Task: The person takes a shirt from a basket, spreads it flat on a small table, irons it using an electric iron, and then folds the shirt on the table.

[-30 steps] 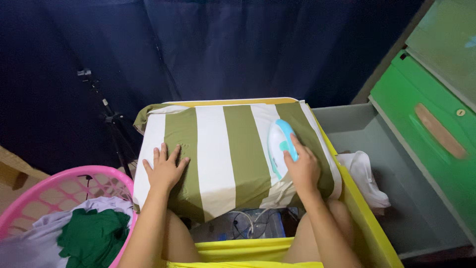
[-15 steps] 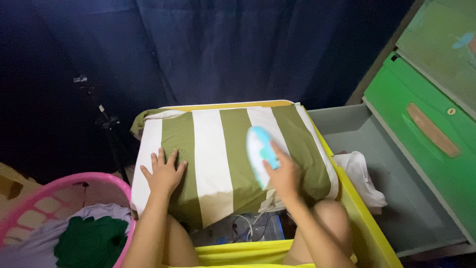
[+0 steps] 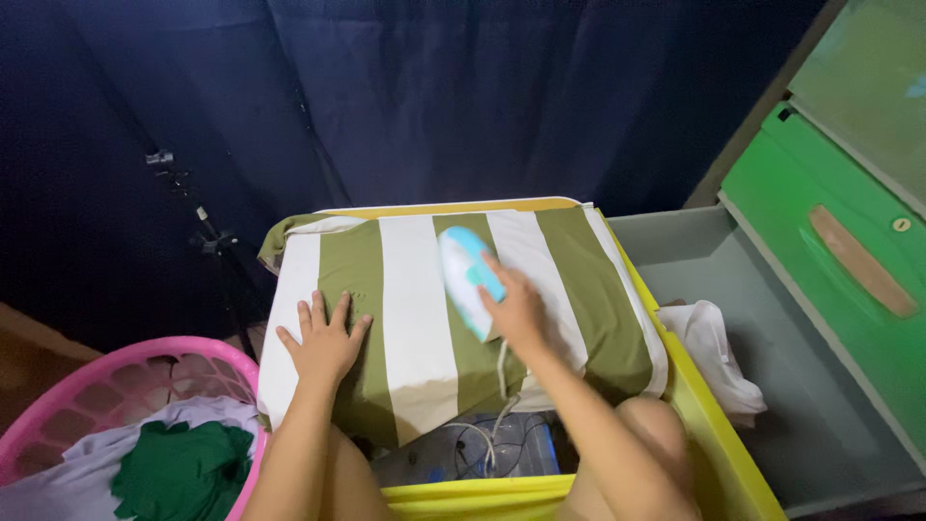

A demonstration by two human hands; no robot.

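The right hand grips a white-and-blue iron, which rests on the middle of a striped cloth. The left hand lies flat, fingers spread, on the cloth's left part. A pink basket of clothes sits left of the cloth; a white rag lies to its right.

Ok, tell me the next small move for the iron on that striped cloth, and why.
Probably slide the iron further left toward the left hand: the right hand holds it on a middle green stripe of the striped cloth, and the left hand lies flat on the part not yet reached.
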